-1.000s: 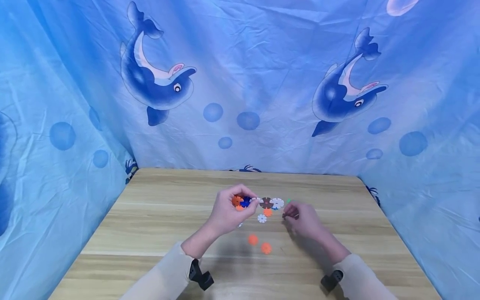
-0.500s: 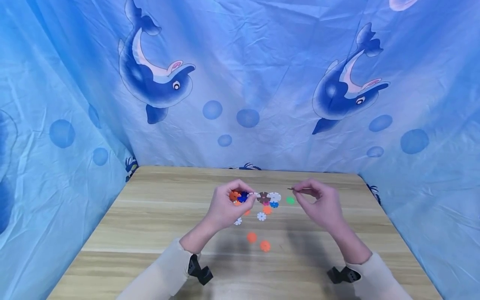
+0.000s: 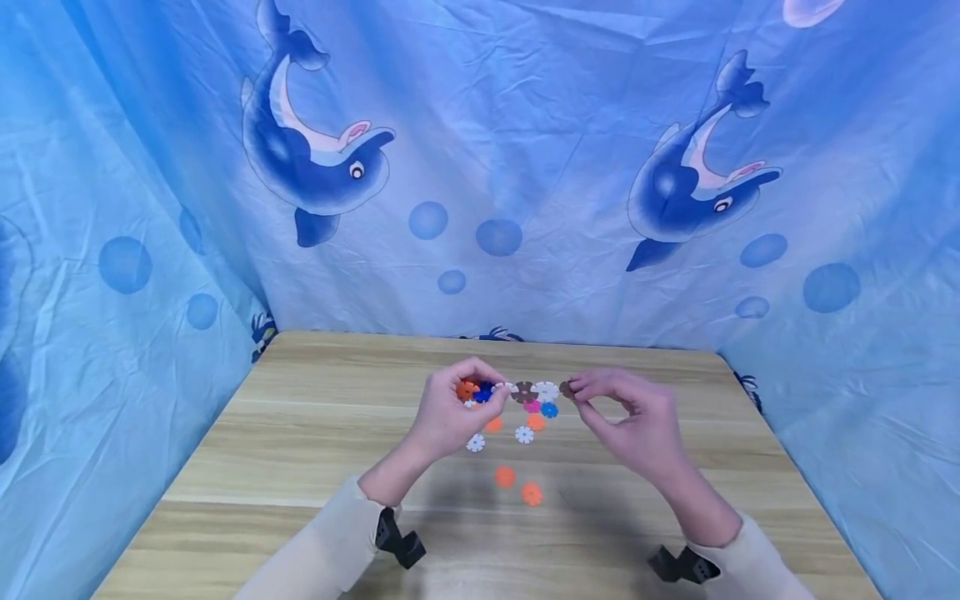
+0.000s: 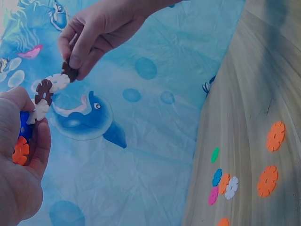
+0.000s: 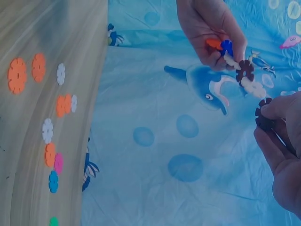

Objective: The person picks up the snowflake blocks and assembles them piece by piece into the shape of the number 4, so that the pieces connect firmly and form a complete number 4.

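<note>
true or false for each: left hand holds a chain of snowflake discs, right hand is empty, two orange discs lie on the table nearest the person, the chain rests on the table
1. The left hand holds a chain of discs. True.
2. The right hand is empty. False: it pinches a brown disc at the chain's end.
3. Two orange discs lie on the table nearest the person. True.
4. The chain rests on the table. False: it is held up in the air.

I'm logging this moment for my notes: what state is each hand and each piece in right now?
left hand: grips one end of the chain, raised above the table.
chain of discs: joined, held in the air.
right hand: pinches a brown disc.
brown disc: at the chain's free end; joined or not, cannot tell.
loose discs: lying flat on the table.
</note>
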A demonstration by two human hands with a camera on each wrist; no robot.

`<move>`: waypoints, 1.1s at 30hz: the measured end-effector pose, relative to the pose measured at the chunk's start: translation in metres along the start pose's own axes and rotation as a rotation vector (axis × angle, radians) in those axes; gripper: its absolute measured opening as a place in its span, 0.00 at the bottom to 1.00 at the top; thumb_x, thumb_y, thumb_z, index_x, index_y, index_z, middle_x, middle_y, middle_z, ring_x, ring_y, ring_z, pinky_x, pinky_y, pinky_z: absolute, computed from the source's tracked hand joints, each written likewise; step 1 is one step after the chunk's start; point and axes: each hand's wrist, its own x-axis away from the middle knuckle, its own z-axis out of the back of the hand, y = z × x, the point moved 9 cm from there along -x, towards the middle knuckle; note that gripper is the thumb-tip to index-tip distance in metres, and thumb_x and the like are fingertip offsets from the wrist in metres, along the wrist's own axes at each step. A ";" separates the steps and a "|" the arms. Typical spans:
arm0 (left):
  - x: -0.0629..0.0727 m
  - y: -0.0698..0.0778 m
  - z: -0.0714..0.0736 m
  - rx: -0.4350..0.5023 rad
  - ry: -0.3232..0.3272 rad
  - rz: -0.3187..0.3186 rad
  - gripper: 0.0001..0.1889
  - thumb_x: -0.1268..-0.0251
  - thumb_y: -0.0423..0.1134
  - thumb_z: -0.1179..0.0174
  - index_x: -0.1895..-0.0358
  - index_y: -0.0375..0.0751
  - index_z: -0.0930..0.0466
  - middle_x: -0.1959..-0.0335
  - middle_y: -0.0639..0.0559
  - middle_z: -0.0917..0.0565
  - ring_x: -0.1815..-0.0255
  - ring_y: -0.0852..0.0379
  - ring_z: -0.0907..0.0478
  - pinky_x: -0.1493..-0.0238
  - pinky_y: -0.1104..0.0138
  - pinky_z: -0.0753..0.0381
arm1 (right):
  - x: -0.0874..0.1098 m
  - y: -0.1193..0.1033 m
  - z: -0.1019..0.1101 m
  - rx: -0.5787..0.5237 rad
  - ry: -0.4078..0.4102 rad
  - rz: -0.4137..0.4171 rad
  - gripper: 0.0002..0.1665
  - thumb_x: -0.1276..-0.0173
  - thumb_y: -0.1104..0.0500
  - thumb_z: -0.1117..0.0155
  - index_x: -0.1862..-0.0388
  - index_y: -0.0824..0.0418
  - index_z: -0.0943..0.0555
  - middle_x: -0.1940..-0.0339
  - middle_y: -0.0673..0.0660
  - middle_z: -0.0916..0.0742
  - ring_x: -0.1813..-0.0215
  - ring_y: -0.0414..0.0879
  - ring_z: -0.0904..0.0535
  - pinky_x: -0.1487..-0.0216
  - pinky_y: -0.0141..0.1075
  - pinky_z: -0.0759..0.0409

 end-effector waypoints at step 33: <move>0.002 0.003 -0.010 -0.001 -0.038 -0.040 0.02 0.31 0.30 0.31 0.59 0.37 0.13 0.64 0.43 0.10 0.69 0.63 0.16 0.69 0.68 0.12 | 0.003 -0.028 0.001 0.165 0.028 0.253 0.15 0.22 0.54 0.31 0.66 0.61 0.06 0.66 0.58 0.05 0.63 0.54 0.08 0.40 0.25 0.15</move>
